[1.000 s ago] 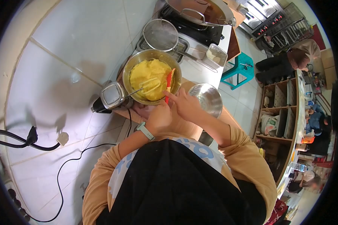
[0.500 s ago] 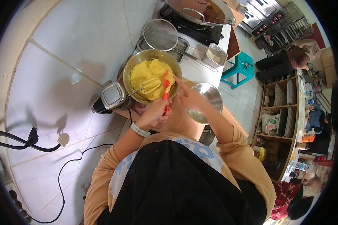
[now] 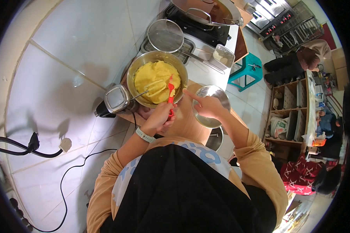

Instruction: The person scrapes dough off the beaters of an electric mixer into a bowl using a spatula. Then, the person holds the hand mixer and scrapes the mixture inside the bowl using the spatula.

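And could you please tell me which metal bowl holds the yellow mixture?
The mixing bowl beside the hand mixer, with the red spatula in it; the other bowl, beneath the right hand, shows none.

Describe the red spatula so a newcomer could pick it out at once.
Find the metal bowl heaped with yellow mixture, just right of the hand mixer in the picture. At the bowl's lower right, the left hand grips a slim spatula. Its bright red sets it apart from the silver-and-black mixer.
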